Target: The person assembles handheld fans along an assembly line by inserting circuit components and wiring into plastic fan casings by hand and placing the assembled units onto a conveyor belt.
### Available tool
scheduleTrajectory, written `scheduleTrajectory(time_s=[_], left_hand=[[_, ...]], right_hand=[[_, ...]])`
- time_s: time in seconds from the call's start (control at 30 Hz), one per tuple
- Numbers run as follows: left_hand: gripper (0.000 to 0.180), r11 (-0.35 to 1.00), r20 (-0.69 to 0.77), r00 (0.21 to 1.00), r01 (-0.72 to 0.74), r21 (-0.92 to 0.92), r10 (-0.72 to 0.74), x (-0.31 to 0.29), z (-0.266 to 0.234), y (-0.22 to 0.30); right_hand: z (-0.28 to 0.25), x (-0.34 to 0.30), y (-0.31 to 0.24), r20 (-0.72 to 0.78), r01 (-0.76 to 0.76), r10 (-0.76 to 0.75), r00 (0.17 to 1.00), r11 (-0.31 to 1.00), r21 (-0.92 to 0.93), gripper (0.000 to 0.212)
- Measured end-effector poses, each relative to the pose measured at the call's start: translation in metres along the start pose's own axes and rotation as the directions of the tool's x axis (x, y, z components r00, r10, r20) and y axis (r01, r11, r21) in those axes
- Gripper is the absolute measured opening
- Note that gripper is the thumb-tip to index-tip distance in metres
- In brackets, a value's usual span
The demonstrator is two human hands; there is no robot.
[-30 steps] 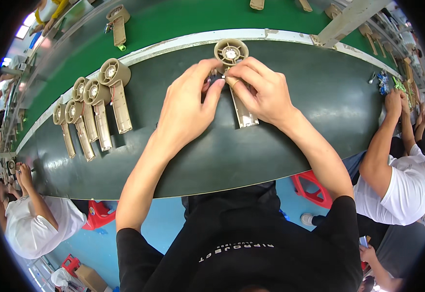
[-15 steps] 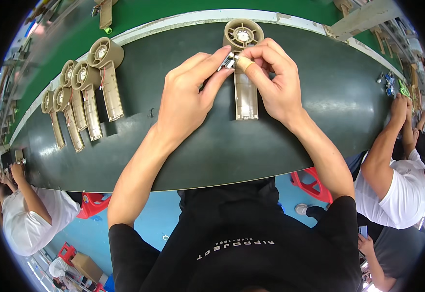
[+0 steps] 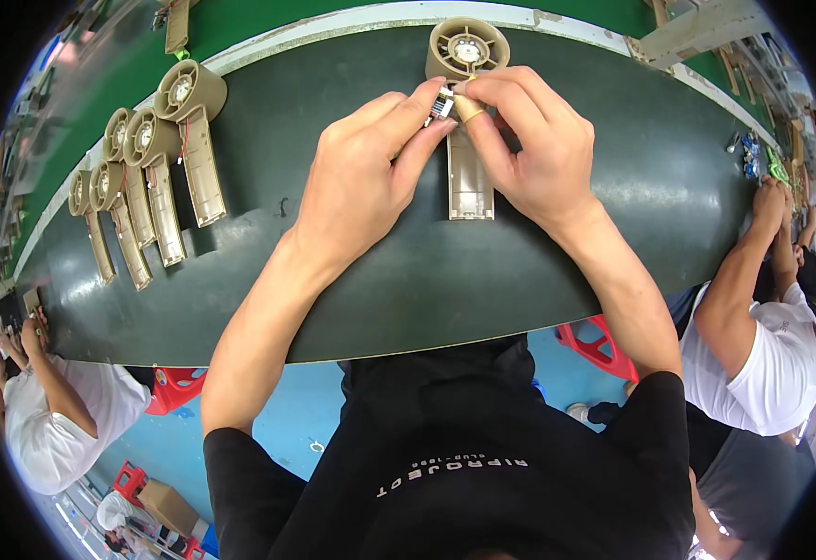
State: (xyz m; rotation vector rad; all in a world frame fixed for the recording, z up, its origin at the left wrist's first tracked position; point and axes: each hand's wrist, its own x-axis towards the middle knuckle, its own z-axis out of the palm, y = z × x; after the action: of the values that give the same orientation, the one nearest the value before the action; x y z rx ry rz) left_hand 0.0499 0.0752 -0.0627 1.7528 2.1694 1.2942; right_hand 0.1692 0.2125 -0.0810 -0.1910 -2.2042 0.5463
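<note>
Between thumb and fingers, my left hand [image 3: 357, 173] pinches a small circuit board [image 3: 441, 105] with pale and dark parts. My right hand [image 3: 537, 154] is closed right beside it, thumb and forefinger together at the board's edge; a tan wrap circles one digit. What lies between those right fingertips is too small to make out, perhaps a connector or wire end. Under both hands lies a beige handheld fan housing [image 3: 471, 177], its round, spoked head pointing away from me and its open handle toward me. My fingers hide the joint between head and handle.
Several similar fan housings [image 3: 204, 177] lie in a group on the dark table [image 3: 352, 308] at the left. Blue and green small parts [image 3: 752, 157] sit at the far right by a co-worker's hands [image 3: 770, 196]. Another person [image 3: 63, 411] works at the left end. A white rail [image 3: 333, 33] edges the far side.
The view has shifted slightly, so the table things sit a little higher in the picture. My right fingers have closed in on the circuit board, which has turned a little in my left hand.
</note>
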Motion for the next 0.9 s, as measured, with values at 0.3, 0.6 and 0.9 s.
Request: scheduleTrajectory(time_s=[0.3, 0.6, 0.9], left_hand=[[0.031, 0.998, 0.003, 0.998, -0.064, -0.013, 0.065, 0.003, -0.001, -0.003], [0.032, 0.994, 0.000, 0.994, -0.111, -0.020, 0.111, 0.004, 0.000, -0.007], [0.035, 0.991, 0.058, 0.990, -0.130, -0.013, 0.131, 0.003, -0.004, -0.008]], right_hand=[[0.001, 0.001, 0.003, -0.020, 0.117, -0.120, 0.993, 0.989, -0.093, 0.017], [0.004, 0.000, 0.007, -0.033, 0.169, -0.172, 0.985, 0.982, -0.080, 0.016], [0.002, 0.002, 0.010, -0.011, 0.177, -0.177, 0.984, 0.984, -0.033, 0.015]])
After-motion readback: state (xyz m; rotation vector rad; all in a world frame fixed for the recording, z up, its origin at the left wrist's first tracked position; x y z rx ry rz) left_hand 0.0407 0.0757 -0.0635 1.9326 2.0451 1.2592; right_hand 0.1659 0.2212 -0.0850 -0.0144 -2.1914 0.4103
